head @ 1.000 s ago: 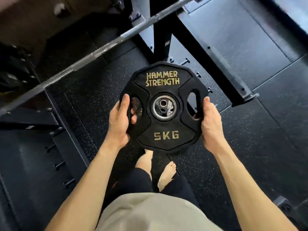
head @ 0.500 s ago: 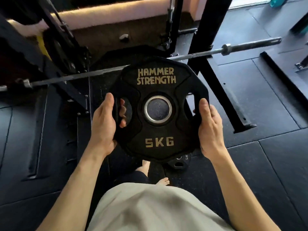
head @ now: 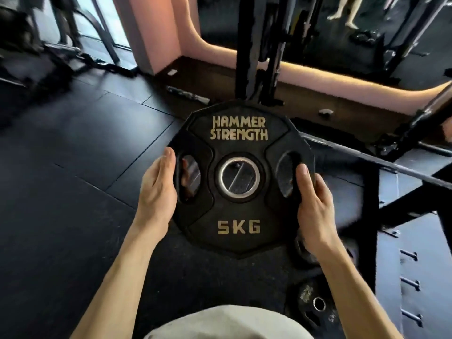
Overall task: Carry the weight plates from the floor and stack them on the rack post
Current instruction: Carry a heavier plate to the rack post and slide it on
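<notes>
1. Holding the 5 kg weight plate (head: 238, 182) in front of the body, well off the floor (head: 73, 179), the person keeps its lettered face turned up toward the head camera; a grip on two sides likely keeps the load balanced while it is carried.
2. Left hand (head: 157, 189) is clamped on the plate's left rim, thumb along the edge, fingers wrapped behind and showing through the left grip slot.
3. Right hand (head: 314, 199) grips the right rim beside the other slot, thumb on top, fingers hidden underneath.
4. Both forearms reach forward, roughly level, wrists nearly straight.
5. Another plate (head: 315, 305) lies on the floor by the right forearm, not yet carried.
6. Black rack uprights (head: 247, 50) stand beyond the held plate; which post takes the plates cannot be told.
</notes>
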`<move>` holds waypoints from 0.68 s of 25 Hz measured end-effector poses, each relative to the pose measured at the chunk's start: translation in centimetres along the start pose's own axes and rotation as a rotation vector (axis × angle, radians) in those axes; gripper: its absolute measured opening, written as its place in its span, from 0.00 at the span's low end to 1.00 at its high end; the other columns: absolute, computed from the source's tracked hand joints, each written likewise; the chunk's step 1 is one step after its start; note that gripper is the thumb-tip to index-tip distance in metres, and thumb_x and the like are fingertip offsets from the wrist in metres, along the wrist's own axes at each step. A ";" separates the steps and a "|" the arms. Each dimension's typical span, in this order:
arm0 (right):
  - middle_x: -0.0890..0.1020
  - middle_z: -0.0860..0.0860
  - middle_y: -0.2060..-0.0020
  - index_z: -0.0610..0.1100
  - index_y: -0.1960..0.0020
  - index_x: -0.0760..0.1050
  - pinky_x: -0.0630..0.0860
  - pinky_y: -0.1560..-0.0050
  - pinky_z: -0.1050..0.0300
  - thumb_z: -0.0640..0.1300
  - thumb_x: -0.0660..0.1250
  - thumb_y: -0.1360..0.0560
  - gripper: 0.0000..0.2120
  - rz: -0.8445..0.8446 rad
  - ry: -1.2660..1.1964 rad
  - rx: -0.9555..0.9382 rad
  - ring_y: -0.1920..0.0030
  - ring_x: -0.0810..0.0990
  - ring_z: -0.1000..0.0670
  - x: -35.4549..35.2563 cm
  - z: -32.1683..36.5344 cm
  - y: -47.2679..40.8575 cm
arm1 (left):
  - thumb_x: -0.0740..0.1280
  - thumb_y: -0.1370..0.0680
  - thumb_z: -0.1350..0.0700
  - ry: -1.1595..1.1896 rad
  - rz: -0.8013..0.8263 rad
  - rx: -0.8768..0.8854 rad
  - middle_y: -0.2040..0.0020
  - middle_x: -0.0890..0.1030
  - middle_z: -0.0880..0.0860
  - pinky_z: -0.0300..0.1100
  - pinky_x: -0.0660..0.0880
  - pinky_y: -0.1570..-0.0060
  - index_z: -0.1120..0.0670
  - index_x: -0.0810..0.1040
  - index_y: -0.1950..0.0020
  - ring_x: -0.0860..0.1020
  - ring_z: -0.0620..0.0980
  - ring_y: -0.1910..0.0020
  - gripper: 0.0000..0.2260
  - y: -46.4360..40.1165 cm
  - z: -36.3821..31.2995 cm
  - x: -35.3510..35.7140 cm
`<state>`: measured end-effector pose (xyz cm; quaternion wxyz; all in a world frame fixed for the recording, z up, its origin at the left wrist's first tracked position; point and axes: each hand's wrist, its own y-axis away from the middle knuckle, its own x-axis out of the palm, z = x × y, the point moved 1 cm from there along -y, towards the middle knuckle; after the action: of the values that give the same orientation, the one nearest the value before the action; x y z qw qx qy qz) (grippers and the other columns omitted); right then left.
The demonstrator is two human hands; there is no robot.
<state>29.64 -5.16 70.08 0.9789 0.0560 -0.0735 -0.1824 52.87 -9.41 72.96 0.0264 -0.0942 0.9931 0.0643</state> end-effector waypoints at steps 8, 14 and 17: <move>0.76 0.47 0.64 0.42 0.58 0.75 0.71 0.56 0.51 0.62 0.65 0.27 0.22 0.203 0.026 -0.014 0.62 0.74 0.49 23.9 -3.1 3.3 | 0.56 0.22 0.34 -0.022 -0.204 0.081 0.47 0.79 0.66 0.64 0.73 0.41 0.63 0.76 0.45 0.79 0.64 0.47 0.32 -3.9 0.3 -24.5; 0.74 0.49 0.68 0.40 0.58 0.74 0.69 0.60 0.55 0.62 0.62 0.23 0.23 0.337 0.138 -0.050 0.65 0.72 0.52 38.4 -4.3 1.5 | 0.55 0.19 0.38 0.045 -0.377 0.060 0.63 0.81 0.45 0.44 0.75 0.57 0.51 0.79 0.55 0.78 0.46 0.61 0.21 -8.9 0.4 -35.6; 0.75 0.50 0.67 0.42 0.58 0.73 0.71 0.58 0.54 0.62 0.62 0.23 0.22 0.391 0.163 -0.071 0.65 0.73 0.53 45.7 -5.2 -1.4 | 0.56 0.19 0.39 0.113 -0.458 0.044 0.68 0.77 0.46 0.40 0.74 0.67 0.53 0.78 0.55 0.75 0.45 0.68 0.20 -13.2 0.8 -40.2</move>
<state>72.17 -22.71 70.38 0.9997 0.0210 0.0028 0.0134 94.81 -14.79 73.16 -0.0133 -0.3200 0.9469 0.0294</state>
